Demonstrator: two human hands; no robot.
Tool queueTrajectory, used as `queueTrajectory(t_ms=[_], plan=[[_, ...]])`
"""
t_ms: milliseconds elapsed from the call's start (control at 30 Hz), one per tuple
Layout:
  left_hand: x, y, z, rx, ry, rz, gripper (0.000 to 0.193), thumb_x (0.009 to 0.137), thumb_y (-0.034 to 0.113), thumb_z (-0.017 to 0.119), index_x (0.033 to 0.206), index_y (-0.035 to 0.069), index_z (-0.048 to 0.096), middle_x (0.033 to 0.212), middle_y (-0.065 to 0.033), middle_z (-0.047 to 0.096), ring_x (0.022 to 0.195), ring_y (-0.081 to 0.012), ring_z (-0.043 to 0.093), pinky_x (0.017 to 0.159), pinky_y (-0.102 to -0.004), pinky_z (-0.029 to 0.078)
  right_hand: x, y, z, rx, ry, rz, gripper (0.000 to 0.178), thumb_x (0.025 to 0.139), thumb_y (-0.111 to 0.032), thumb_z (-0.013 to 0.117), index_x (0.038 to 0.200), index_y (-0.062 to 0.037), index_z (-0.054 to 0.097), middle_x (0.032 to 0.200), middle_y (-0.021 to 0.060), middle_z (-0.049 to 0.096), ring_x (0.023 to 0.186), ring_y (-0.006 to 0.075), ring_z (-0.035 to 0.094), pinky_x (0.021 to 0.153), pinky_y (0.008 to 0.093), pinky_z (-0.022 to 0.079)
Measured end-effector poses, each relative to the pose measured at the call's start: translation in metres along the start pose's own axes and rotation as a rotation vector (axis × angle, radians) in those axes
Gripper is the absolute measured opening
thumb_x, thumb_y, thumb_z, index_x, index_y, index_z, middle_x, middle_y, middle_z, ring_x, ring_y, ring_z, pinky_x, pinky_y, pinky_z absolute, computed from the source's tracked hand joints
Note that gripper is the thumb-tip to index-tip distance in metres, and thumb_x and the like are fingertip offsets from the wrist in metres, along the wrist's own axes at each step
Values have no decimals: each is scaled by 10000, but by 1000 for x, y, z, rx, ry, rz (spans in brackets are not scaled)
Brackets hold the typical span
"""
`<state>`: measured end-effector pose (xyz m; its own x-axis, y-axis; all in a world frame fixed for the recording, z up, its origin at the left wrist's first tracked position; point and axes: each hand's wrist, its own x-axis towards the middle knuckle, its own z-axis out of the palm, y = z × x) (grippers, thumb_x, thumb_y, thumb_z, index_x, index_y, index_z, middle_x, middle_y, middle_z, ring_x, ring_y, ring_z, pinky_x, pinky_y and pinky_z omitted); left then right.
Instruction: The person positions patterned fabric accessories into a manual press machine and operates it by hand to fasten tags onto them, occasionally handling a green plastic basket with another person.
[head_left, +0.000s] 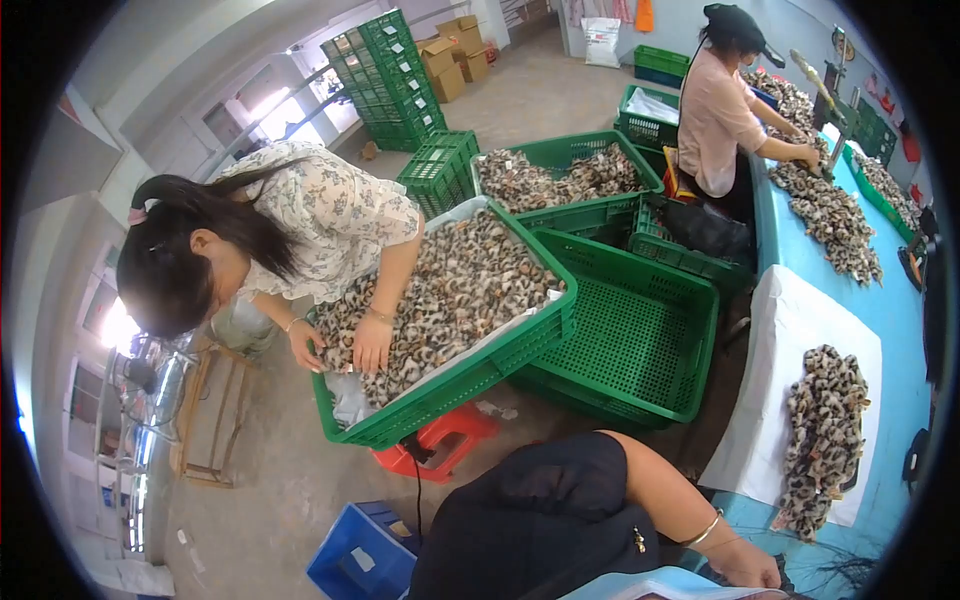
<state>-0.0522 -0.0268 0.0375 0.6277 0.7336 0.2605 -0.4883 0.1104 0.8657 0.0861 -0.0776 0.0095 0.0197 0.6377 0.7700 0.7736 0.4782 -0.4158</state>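
My left hand [746, 562], with a bracelet at its wrist, is low over the blue table [905, 345] at the bottom right. Its back faces up, and its fingers are cut off by the picture's edge and dark material beside them. What it holds, if anything, is hidden. Loose dark strands [845, 568] lie just to its right. Beyond it, a long heap of spotted, furry brown-and-cream pieces [828, 430] rests on a white sheet [765, 370]. My right hand is out of view.
At left, a person in a floral blouse [330, 215] bends over a green crate [470, 365] of spotted pieces. Another person [715, 120] works at the table's far end. An empty green crate [690, 385], red stool [440, 440] and blue bin [345, 550] stand nearby.
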Motion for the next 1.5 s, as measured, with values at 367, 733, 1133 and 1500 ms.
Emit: queueTrajectory(t_ms=[367, 733, 1133, 1500], plan=[[2, -36, 10, -266, -327, -115, 69, 831, 75, 607, 836, 8, 592, 694, -36, 621, 618, -183, 580, 578, -301, 446, -10, -10, -19, 34, -154, -4, 303, 930, -248, 504, 913, 37, 605, 819, 150, 612, 681, 265, 576, 597, 354, 456], [-1, -22, -1, 707, -75, 466, 321, 940, 244, 466, 938, -61, 566, 922, -241, 581, 814, -337, 540, 709, -450, 408, 4, -32, 3, 192, -463, -77, 331, 946, -268, 468, 945, 33, 605, 844, 153, 613, 713, 272, 581, 625, 356, 459], [-33, 1, 8, 611, 94, 468, 75, 862, 78, 501, 871, 21, 453, 748, -160, 518, 725, -282, 520, 638, -371, 402, 4, -57, -39, 122, -538, 69, 364, 964, -290, 428, 980, 28, 605, 871, 156, 615, 748, 279, 588, 656, 358, 462], [-33, 6, -4, -31, -223, -516, 315, 786, 23, 684, 1044, 70, 511, 923, 18, 555, 847, -79, 544, 727, -222, 465, -13, -67, -54, -49, -113, 265, 266, 653, 26, 638, 896, -28, 544, 811, 144, 550, 736, 357, 521, 637, 425, 419]])
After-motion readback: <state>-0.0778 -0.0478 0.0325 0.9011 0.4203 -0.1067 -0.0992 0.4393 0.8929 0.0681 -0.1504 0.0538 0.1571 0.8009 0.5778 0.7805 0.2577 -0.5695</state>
